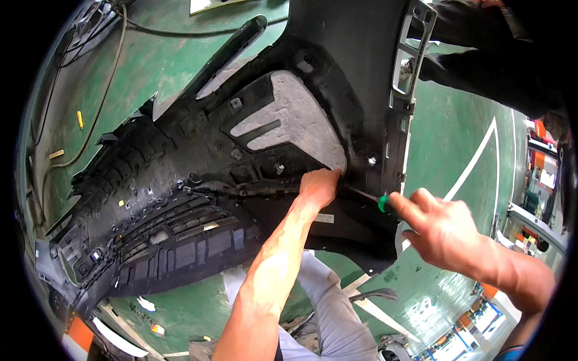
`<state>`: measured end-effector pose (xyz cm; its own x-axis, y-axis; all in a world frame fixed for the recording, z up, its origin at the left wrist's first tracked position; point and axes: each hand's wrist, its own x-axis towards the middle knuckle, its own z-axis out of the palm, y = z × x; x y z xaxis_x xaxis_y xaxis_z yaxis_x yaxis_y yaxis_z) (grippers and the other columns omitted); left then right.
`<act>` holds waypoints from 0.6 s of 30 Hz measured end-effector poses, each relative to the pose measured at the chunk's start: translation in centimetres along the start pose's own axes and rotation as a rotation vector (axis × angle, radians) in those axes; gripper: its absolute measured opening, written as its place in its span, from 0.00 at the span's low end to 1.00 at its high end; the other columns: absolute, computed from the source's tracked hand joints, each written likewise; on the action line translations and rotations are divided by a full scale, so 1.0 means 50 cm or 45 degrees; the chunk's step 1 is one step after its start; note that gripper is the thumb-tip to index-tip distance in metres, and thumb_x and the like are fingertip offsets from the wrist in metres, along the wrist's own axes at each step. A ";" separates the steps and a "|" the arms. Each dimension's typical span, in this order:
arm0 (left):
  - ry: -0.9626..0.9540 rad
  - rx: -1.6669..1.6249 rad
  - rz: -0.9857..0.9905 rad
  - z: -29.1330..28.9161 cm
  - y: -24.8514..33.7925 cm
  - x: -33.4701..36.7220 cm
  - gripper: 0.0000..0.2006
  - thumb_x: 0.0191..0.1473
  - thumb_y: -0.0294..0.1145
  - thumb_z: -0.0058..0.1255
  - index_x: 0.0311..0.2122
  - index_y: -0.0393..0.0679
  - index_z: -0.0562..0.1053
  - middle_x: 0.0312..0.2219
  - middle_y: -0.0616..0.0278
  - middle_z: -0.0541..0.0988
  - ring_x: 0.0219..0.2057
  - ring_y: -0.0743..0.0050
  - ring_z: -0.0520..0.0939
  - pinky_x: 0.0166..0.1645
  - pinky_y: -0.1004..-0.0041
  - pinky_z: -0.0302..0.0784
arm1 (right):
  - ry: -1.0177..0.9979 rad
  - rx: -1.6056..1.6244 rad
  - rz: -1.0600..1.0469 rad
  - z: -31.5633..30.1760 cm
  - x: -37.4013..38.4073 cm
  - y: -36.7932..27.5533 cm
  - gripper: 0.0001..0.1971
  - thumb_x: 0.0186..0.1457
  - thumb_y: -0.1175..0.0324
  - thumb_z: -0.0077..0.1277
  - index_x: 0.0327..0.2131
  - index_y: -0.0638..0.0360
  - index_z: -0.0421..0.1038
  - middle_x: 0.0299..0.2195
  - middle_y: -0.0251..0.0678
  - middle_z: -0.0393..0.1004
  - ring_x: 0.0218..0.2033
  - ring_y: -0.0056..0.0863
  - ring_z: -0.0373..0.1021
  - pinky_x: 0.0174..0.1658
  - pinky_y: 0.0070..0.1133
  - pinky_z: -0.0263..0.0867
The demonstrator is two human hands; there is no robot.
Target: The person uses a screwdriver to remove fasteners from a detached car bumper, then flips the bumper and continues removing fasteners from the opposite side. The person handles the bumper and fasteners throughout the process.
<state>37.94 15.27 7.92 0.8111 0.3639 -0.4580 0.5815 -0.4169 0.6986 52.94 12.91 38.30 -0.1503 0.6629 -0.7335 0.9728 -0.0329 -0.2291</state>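
Observation:
A large black car bumper [361, 72] lies with its inner side facing me. Set into it is a grey foam pad [301, 114] with two finger-like prongs. At the pad's lower tip, my left hand [319, 188] is closed, fingers curled against the bumper; what they grip, if anything, is hidden. My right hand [436, 225] is wrapped round the green handle of a screwdriver [383, 203]. Its thin shaft points left toward the bumper beside my left hand, and the tip is hard to make out.
Another person's dark-trousered legs [481, 72] are beyond the bumper at the upper right. A hose [108, 90] runs over the green floor at the left, near a yellow-handled tool [80, 120]. A black grille section [180, 240] forms the bumper's lower left. Racks with parts [536, 222] stand at the right.

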 end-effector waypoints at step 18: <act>0.014 -0.052 -0.032 0.000 0.002 0.002 0.18 0.48 0.27 0.51 0.47 0.46 0.73 0.30 0.47 0.81 0.36 0.43 0.82 0.38 0.51 0.77 | -0.141 -0.394 -0.250 0.012 0.011 0.011 0.23 0.50 0.64 0.57 0.49 0.65 0.69 0.30 0.42 0.72 0.29 0.41 0.76 0.28 0.31 0.71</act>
<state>38.07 15.25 7.95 0.7955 0.3828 -0.4697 0.5983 -0.3736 0.7088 53.30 12.82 37.37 -0.3405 0.5488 -0.7634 0.9283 0.3252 -0.1802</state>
